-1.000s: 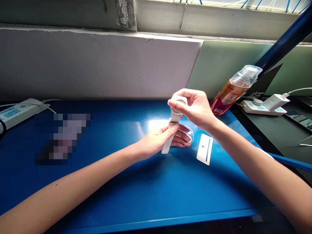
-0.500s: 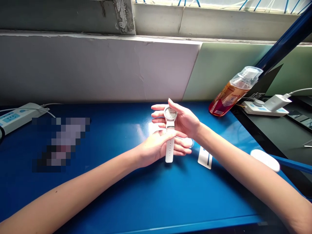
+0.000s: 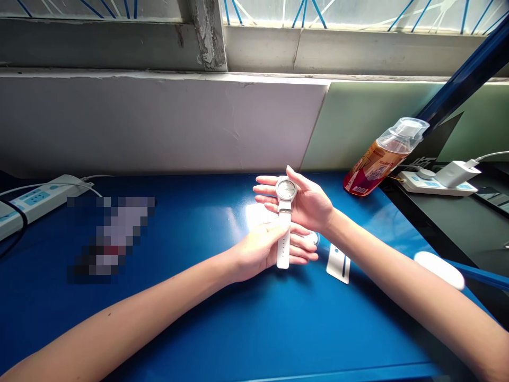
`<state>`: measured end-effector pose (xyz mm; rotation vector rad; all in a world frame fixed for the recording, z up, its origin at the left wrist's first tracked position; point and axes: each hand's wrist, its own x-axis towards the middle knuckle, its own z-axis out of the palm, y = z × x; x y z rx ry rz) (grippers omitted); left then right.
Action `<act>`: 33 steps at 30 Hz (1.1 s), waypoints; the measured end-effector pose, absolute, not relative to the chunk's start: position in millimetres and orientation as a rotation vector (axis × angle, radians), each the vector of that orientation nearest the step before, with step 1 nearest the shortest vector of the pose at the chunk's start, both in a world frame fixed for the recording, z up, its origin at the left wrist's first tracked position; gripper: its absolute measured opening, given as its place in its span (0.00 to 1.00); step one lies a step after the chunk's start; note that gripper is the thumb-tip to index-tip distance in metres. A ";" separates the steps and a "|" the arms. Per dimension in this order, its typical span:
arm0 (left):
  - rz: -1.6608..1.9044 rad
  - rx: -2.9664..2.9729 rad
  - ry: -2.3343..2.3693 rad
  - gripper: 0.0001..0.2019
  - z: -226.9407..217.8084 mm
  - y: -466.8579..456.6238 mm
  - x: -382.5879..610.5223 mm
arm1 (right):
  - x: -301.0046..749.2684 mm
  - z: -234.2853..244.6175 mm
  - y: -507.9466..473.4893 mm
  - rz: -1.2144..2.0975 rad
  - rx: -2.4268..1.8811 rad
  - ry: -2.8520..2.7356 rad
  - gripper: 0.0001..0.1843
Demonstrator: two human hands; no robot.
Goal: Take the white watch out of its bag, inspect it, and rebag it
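A white wristwatch [image 3: 286, 189] lies lengthwise across my two hands, its round face up and its strap hanging toward me. My left hand [image 3: 264, 241] grips the lower strap, with the thumb laid over it and the fingers stretched out beneath. Farther up, my right hand [image 3: 312, 204] is palm up and bears the watch's face on its extended fingers, the thumb raised beside the dial. Just past my left fingertips sits a small round clear item [image 3: 315, 238], partly hidden. Close to it lies a white card with a dark slot [image 3: 338, 263].
The blue table [image 3: 238, 329] meets a wall at the back. Power strips [image 3: 59, 188] stand at both sides. A red-orange bottle [image 3: 374, 162] leans at the right, near a white rounded object [image 3: 439, 269] beside my right forearm. A blurred-out item [image 3: 115, 233] lies left.
The view has tilted up slightly, so everything sits lower in the picture. My left thumb has drawn back a little across the strap. Both hands remain at the watch.
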<state>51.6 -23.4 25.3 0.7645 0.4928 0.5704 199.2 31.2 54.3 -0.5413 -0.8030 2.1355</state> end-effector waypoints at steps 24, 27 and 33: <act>0.629 0.734 0.537 0.18 29.3 -25.2 52.7 | 198.6 56.0 28.0 2.191 -0.544 -0.813 0.34; 0.594 0.753 0.551 0.19 27.1 -24.8 52.4 | 198.8 53.2 28.1 2.187 -0.525 -0.831 0.32; 0.543 0.765 0.532 0.23 26.6 -24.6 52.3 | 201.9 50.9 30.0 2.179 -0.502 -0.889 0.31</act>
